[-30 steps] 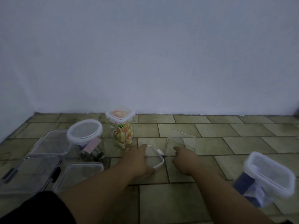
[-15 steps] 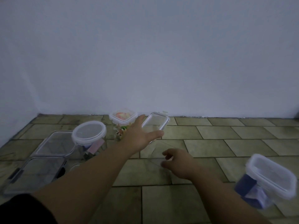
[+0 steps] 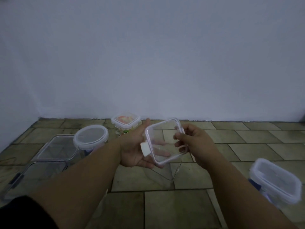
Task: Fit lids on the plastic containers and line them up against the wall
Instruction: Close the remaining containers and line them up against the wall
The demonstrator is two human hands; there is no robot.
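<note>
A clear square lid (image 3: 162, 135) with white clip tabs is held up in front of me. My left hand (image 3: 133, 151) cups it from below and the left, palm up. My right hand (image 3: 194, 142) pinches its right edge. Under the lid a clear open container (image 3: 171, 171) hangs or stands, faint and hard to make out. A lidded square jar with colourful contents (image 3: 125, 121) stands by the wall. A round-lidded jar (image 3: 90, 138) is to its left.
Two larger clear lidded boxes (image 3: 56, 147) (image 3: 33, 176) lie on the tiled floor at the left. A lidded rectangular container with dark contents (image 3: 275, 180) sits at the right. The pale wall (image 3: 165, 63) meets the floor just behind the jars.
My left hand lifted the square lid off the floor and brought it toward me. My right hand rose from the clear container and took the lid's right edge.
</note>
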